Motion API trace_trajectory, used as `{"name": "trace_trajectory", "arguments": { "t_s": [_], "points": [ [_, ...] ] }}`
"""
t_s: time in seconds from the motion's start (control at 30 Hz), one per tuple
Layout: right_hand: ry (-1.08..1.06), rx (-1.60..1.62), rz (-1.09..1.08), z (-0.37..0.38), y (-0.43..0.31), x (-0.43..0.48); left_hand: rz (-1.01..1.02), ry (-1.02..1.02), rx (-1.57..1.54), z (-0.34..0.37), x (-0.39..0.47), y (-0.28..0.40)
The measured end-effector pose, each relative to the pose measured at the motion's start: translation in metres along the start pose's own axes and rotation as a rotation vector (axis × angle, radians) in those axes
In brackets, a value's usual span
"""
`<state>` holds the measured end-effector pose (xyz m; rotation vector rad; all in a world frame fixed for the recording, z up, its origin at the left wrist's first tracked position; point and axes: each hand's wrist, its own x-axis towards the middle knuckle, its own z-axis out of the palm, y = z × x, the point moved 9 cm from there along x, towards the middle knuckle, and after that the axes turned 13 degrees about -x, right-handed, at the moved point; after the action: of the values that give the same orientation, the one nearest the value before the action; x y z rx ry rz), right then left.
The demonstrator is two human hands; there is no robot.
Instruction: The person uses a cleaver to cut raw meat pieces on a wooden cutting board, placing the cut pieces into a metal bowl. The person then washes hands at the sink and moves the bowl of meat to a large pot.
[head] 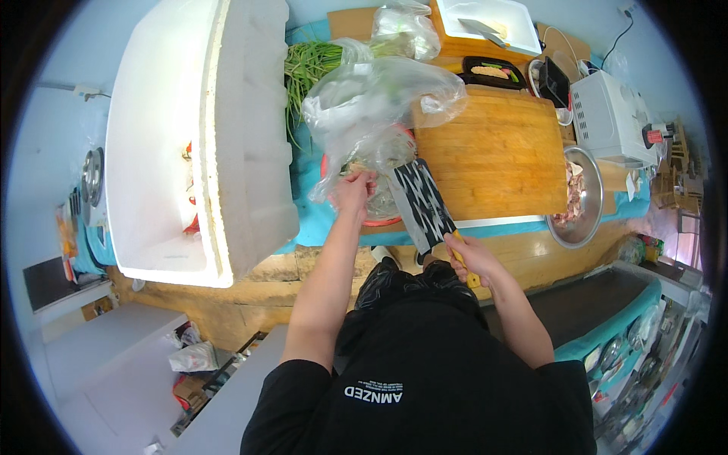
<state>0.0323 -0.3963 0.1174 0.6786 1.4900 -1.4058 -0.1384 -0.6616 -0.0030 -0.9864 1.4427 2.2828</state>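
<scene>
My right hand [472, 259] grips the yellow handle of a cleaver [425, 202]. The cleaver's broad blade, patterned black and silver, points up and left, across the left edge of a wooden cutting board [495, 153]. Over a red-rimmed basin [382, 222], my left hand [354, 193] has its fingers bunched beside a clear plastic bag [392, 91]. Something pale and leafy shows just beyond those fingers; whether they hold it or the bag is hidden. The bag spreads from the basin to the board's far left corner.
A tall white foam box [250, 131] stands at left, beside green stalks [310, 68]. A steel bowl of raw meat pieces [574, 199] sits at the board's right. Behind are a black tray [495, 73], a white bin with a knife [489, 31] and a white appliance [611, 116].
</scene>
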Motion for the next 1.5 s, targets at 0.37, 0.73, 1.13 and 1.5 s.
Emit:
{"name": "trace_trajectory", "arguments": {
  "t_s": [0.37, 0.73, 1.13, 1.5],
  "points": [
    [0.122, -0.163, -0.139, -0.021, -0.019, 0.013, 0.432, -0.007, 1.352, 0.029, -0.026, 0.051],
    [0.036, -0.193, -0.127, -0.004, -0.035, 0.037, 0.917, -0.548, 1.239, 0.071, -0.096, 0.019],
    [0.017, -0.185, -0.09, -0.014, -0.046, 0.028, 0.778, -0.447, 1.476, 0.057, -0.088, 0.029],
    [0.301, -0.374, -0.35, -0.082, -0.024, -0.044, 0.078, -0.203, 1.377, -0.004, 0.007, 0.016]
  ]
}}
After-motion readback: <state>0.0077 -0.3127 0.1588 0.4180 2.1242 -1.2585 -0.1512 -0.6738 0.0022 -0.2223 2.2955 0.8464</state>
